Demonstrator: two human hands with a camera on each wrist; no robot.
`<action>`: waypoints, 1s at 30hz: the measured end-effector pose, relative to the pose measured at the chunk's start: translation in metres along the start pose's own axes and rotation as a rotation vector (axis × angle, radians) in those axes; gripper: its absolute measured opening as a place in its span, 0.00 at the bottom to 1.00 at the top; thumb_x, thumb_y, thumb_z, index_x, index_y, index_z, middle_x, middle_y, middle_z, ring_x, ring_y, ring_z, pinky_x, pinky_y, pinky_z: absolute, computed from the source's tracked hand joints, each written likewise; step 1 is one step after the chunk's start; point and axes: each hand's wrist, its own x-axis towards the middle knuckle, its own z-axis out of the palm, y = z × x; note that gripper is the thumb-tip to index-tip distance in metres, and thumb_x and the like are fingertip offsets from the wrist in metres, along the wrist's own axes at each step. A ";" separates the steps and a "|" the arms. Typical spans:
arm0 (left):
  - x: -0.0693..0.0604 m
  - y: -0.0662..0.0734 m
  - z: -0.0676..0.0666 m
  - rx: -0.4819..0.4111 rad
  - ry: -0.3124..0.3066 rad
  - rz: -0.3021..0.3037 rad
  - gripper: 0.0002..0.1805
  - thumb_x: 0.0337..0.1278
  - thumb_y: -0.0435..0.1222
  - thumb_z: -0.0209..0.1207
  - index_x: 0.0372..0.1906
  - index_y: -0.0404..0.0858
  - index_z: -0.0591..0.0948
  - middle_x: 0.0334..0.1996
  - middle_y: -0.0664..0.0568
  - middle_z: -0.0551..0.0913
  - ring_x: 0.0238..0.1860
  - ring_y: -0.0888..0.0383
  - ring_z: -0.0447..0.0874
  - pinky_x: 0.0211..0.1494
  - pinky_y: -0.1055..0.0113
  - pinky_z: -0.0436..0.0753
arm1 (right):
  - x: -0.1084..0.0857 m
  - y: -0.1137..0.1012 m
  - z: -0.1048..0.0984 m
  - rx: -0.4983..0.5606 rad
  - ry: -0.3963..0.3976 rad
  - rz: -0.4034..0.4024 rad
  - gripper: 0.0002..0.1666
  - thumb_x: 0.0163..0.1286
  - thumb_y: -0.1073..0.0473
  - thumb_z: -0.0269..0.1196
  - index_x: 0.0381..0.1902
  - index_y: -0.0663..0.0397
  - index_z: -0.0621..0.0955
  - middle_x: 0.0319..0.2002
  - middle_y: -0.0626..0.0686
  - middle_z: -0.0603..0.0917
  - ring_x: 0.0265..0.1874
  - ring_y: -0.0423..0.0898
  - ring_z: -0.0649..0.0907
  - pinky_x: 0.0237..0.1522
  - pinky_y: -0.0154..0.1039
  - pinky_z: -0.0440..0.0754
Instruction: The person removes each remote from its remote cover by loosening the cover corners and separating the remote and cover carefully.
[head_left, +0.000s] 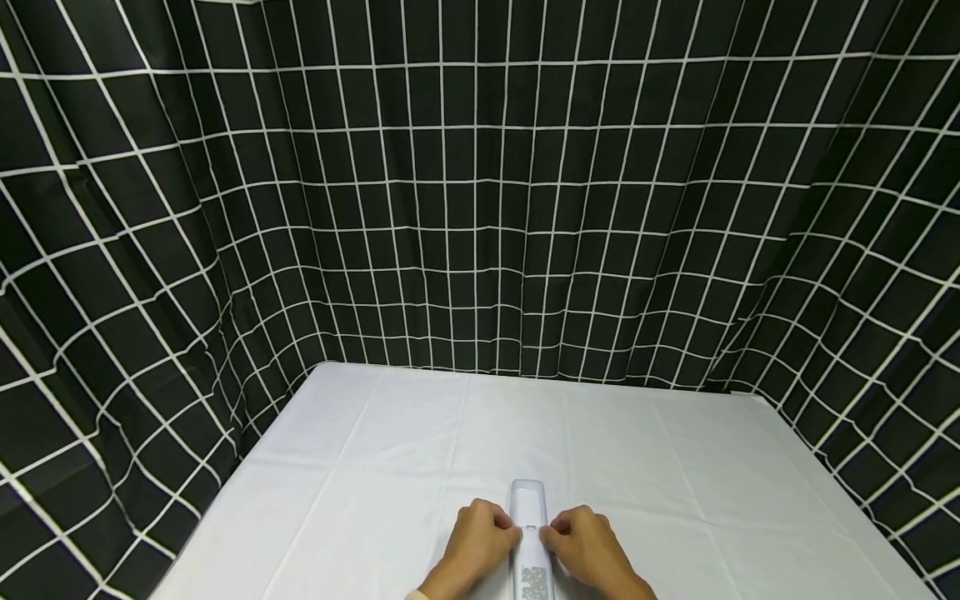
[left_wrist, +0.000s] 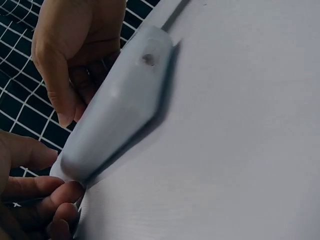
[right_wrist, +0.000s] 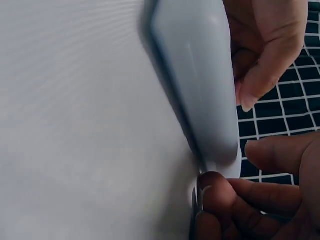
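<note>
From where I stood, I could see a person's two bare hands working close together over the near part of a table spread with a white cloth (head_left: pixel 360 500). Between them was a long, narrow white plastic case (head_left: pixel 531 548), its length running away from the person. The left hand (head_left: pixel 478 537) held the case's left long edge, thumb and fingers bent in to pinch it, and the right hand (head_left: pixel 590 548) pinched the right edge almost directly opposite, so the two sets of fingertips were near each other with only the case's width between. Beyond the hands, the far end showed a shallow rounded recess (head_left: pixel 527 503); on the near side, a grey speckled patch (head_left: pixel 535 583) covered part of the surface, running down to the bottom of the head view. Seen from the left wrist, the case had smooth, rounded sides and a small dark spot (left_wrist: pixel 148 60) toward one end. A bit of pale cuff (head_left: pixel 417 594) showed at the left wrist. Behind the table and along both sides hung a black curtain (head_left: pixel 457 204) crossed by white grid lines.
</note>
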 end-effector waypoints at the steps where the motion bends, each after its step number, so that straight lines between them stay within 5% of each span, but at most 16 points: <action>1: 0.001 0.000 0.000 -0.005 -0.005 -0.013 0.05 0.46 0.33 0.70 0.22 0.38 0.84 0.19 0.56 0.81 0.23 0.59 0.80 0.29 0.61 0.82 | 0.001 -0.001 0.001 0.000 0.006 0.011 0.12 0.62 0.59 0.66 0.31 0.65 0.85 0.29 0.54 0.85 0.26 0.46 0.82 0.27 0.42 0.81; 10: 0.009 0.003 -0.002 -0.048 -0.063 -0.176 0.10 0.49 0.34 0.69 0.30 0.32 0.81 0.27 0.49 0.81 0.31 0.52 0.80 0.37 0.52 0.81 | 0.008 -0.003 0.003 0.057 0.000 0.076 0.10 0.64 0.62 0.64 0.31 0.67 0.84 0.25 0.50 0.83 0.22 0.42 0.80 0.23 0.39 0.80; 16: 0.010 0.004 -0.001 -0.126 -0.085 -0.177 0.05 0.50 0.32 0.67 0.26 0.35 0.82 0.20 0.52 0.79 0.22 0.57 0.78 0.26 0.62 0.79 | 0.009 -0.002 0.004 0.067 0.006 0.097 0.07 0.63 0.62 0.64 0.28 0.61 0.83 0.23 0.49 0.80 0.21 0.43 0.78 0.21 0.39 0.79; 26: 0.011 0.008 -0.001 -0.230 0.008 -0.165 0.07 0.51 0.32 0.66 0.23 0.38 0.81 0.18 0.53 0.77 0.20 0.59 0.76 0.23 0.65 0.77 | 0.010 -0.001 0.004 0.180 0.084 0.140 0.11 0.66 0.58 0.63 0.27 0.60 0.79 0.18 0.50 0.77 0.16 0.44 0.77 0.19 0.38 0.77; 30: 0.011 0.008 0.000 -0.269 0.038 -0.155 0.08 0.52 0.32 0.66 0.22 0.38 0.80 0.18 0.53 0.76 0.19 0.59 0.75 0.22 0.66 0.77 | 0.010 -0.002 0.004 0.212 0.123 0.128 0.13 0.66 0.57 0.63 0.34 0.65 0.79 0.20 0.49 0.79 0.16 0.44 0.79 0.18 0.38 0.77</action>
